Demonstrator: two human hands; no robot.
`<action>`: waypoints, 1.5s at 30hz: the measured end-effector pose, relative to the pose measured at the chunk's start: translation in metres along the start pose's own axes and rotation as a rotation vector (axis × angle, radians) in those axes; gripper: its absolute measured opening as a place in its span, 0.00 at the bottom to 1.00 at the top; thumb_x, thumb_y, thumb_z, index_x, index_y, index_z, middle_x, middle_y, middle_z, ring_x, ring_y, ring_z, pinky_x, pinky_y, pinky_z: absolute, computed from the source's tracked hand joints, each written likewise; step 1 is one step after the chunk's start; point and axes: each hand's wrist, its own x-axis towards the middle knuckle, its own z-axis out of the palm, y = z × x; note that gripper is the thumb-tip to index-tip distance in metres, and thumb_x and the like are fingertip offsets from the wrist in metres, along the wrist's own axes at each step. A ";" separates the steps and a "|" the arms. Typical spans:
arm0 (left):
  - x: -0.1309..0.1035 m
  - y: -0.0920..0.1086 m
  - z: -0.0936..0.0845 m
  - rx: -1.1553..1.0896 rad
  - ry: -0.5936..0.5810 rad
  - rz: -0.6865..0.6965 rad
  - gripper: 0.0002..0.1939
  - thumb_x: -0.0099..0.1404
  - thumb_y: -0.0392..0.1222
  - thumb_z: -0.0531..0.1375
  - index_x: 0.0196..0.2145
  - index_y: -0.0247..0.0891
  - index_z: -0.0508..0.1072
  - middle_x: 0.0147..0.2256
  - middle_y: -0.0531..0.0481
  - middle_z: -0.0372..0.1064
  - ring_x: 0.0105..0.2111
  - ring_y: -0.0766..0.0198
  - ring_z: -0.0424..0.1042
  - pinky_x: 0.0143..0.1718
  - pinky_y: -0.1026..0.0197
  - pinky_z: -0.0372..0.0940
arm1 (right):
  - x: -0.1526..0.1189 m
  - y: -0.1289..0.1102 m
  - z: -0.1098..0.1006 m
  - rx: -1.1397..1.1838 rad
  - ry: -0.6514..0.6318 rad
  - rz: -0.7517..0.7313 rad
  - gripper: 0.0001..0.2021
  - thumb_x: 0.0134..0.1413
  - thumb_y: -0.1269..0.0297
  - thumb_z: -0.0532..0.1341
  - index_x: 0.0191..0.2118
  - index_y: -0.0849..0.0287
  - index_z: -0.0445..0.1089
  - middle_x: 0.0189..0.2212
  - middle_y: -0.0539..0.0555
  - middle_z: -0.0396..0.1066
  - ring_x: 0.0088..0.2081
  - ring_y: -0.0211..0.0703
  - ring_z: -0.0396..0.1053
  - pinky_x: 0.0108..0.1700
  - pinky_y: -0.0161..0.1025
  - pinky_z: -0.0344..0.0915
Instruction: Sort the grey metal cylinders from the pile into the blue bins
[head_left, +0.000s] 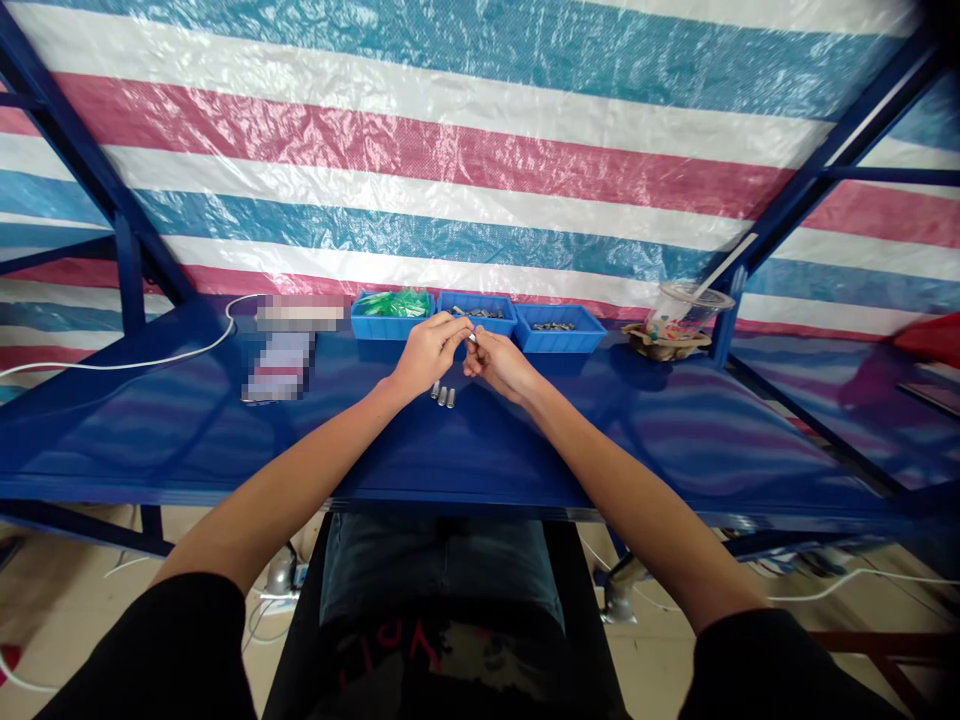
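Note:
My left hand and my right hand meet above the middle of the blue table, just in front of the blue bins. Between the fingertips of both hands is a small metal piece, partly hidden by the fingers. Below my left hand, three small silver cylinders stand close together on the table. The middle bin and the right bin hold many small metal parts. In the left bin lie green plastic bags.
A plastic cup with a straw sits in a brown carrier at the right. Blurred-out flat items and a white cable lie at the left. Blue metal posts and striped sheeting stand behind.

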 end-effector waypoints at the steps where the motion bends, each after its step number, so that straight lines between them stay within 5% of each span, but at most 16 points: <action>1: 0.000 0.001 0.000 0.001 0.002 0.007 0.14 0.68 0.41 0.49 0.38 0.39 0.75 0.34 0.46 0.68 0.37 0.60 0.66 0.42 0.60 0.59 | -0.001 -0.003 0.001 0.025 -0.012 0.016 0.22 0.60 0.43 0.45 0.24 0.55 0.56 0.14 0.45 0.54 0.19 0.37 0.60 0.29 0.37 0.64; 12: 0.003 -0.006 -0.004 -0.026 -0.049 0.198 0.15 0.67 0.35 0.50 0.45 0.40 0.73 0.44 0.44 0.69 0.46 0.58 0.66 0.50 0.55 0.58 | -0.007 -0.015 -0.003 0.125 -0.080 0.119 0.24 0.61 0.44 0.44 0.19 0.54 0.53 0.11 0.46 0.49 0.20 0.40 0.60 0.30 0.39 0.63; 18: 0.007 -0.014 -0.007 0.054 0.024 0.387 0.14 0.66 0.31 0.49 0.41 0.38 0.73 0.43 0.45 0.71 0.45 0.60 0.68 0.48 0.54 0.63 | -0.005 -0.015 -0.001 0.024 -0.010 0.070 0.19 0.59 0.48 0.48 0.25 0.56 0.60 0.17 0.48 0.58 0.22 0.39 0.63 0.27 0.37 0.61; 23: 0.012 -0.011 -0.020 0.031 -0.112 0.255 0.20 0.65 0.35 0.54 0.55 0.40 0.65 0.51 0.43 0.68 0.47 0.59 0.69 0.49 0.55 0.63 | -0.006 -0.018 -0.003 -0.146 0.319 -0.167 0.13 0.60 0.54 0.51 0.30 0.56 0.60 0.22 0.47 0.60 0.27 0.38 0.61 0.34 0.37 0.59; 27: 0.014 -0.021 -0.044 0.042 -0.456 -0.080 0.25 0.64 0.45 0.55 0.59 0.42 0.61 0.43 0.44 0.73 0.40 0.58 0.72 0.40 0.60 0.64 | -0.004 -0.031 -0.018 -0.503 0.787 -0.633 0.13 0.62 0.54 0.47 0.37 0.57 0.61 0.27 0.50 0.62 0.30 0.40 0.63 0.39 0.40 0.60; 29: 0.013 -0.031 -0.054 0.060 -0.636 -0.234 0.23 0.62 0.51 0.56 0.54 0.42 0.67 0.40 0.46 0.74 0.37 0.59 0.73 0.36 0.62 0.63 | 0.003 -0.036 -0.028 -0.680 0.902 -0.679 0.14 0.62 0.55 0.46 0.41 0.59 0.62 0.28 0.52 0.64 0.33 0.44 0.65 0.40 0.43 0.60; 31: 0.011 -0.041 -0.059 0.074 -0.743 -0.306 0.22 0.56 0.54 0.61 0.46 0.41 0.73 0.38 0.46 0.75 0.33 0.60 0.73 0.33 0.64 0.61 | 0.010 -0.035 -0.038 -0.843 0.838 -0.516 0.14 0.61 0.56 0.48 0.43 0.60 0.63 0.28 0.54 0.66 0.35 0.47 0.66 0.42 0.46 0.60; 35: 0.007 -0.049 -0.055 0.082 -0.784 -0.321 0.13 0.49 0.49 0.65 0.31 0.41 0.77 0.30 0.49 0.74 0.27 0.62 0.70 0.28 0.65 0.58 | 0.016 -0.019 -0.044 -0.972 0.516 -0.207 0.10 0.55 0.59 0.56 0.38 0.59 0.67 0.24 0.54 0.69 0.31 0.50 0.68 0.37 0.44 0.61; 39: 0.005 -0.039 -0.044 0.019 -0.735 -0.307 0.06 0.50 0.42 0.63 0.27 0.40 0.75 0.23 0.52 0.71 0.23 0.64 0.68 0.26 0.65 0.57 | 0.005 -0.003 -0.027 -0.941 0.302 -0.221 0.08 0.54 0.59 0.57 0.34 0.57 0.69 0.23 0.52 0.70 0.29 0.46 0.68 0.33 0.40 0.60; 45: 0.005 -0.017 -0.028 -0.110 -0.478 -0.266 0.06 0.54 0.38 0.60 0.32 0.36 0.71 0.29 0.50 0.71 0.29 0.62 0.70 0.31 0.63 0.60 | -0.004 0.000 -0.002 -0.822 0.122 -0.273 0.09 0.56 0.58 0.56 0.33 0.57 0.70 0.23 0.49 0.70 0.26 0.39 0.66 0.29 0.35 0.57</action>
